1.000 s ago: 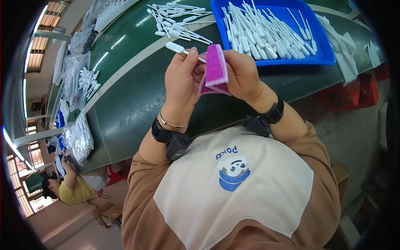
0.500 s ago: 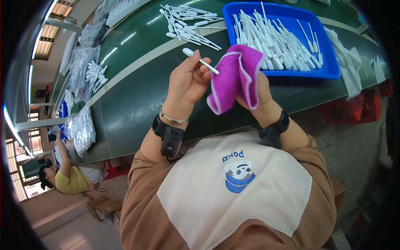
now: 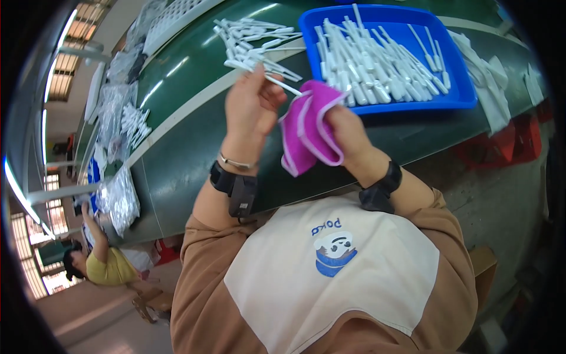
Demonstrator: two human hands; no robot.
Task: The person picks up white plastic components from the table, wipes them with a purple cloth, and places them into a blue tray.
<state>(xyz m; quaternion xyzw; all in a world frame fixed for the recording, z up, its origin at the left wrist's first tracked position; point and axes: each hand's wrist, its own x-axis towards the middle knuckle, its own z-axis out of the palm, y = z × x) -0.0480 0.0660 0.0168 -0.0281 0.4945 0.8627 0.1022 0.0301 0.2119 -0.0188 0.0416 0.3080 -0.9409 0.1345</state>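
Lying across the green bench (image 3: 194,159), a blue tray (image 3: 457,76) full of white plastic sticks sits just beyond the hands, and a loose heap of white sticks (image 3: 250,41) rests on the bench surface to the left of the tray. Folded white cloths or papers (image 3: 492,88) lie just beside the tray on its right side. Further left along the bench are clear plastic bags (image 3: 118,197) and more white parts, with a white perforated crate (image 3: 174,20) at the far edge. Another person in a yellow top (image 3: 109,268) is at the bench's left end, well apart from the hands. Nothing lies between the hands and the tray. The left hand (image 3: 250,106) is raised above the bench, its grip closed with thumb and fingertips pinched on a white stick (image 3: 283,85) whose free end points toward the cloth. The right hand (image 3: 348,133) is just beside it, its grip closed on a magenta cloth (image 3: 306,138) with a pale edge, which drapes down between the two hands over the bench's near edge. Both wrists wear dark bands, and the left also carries a thin bracelet.
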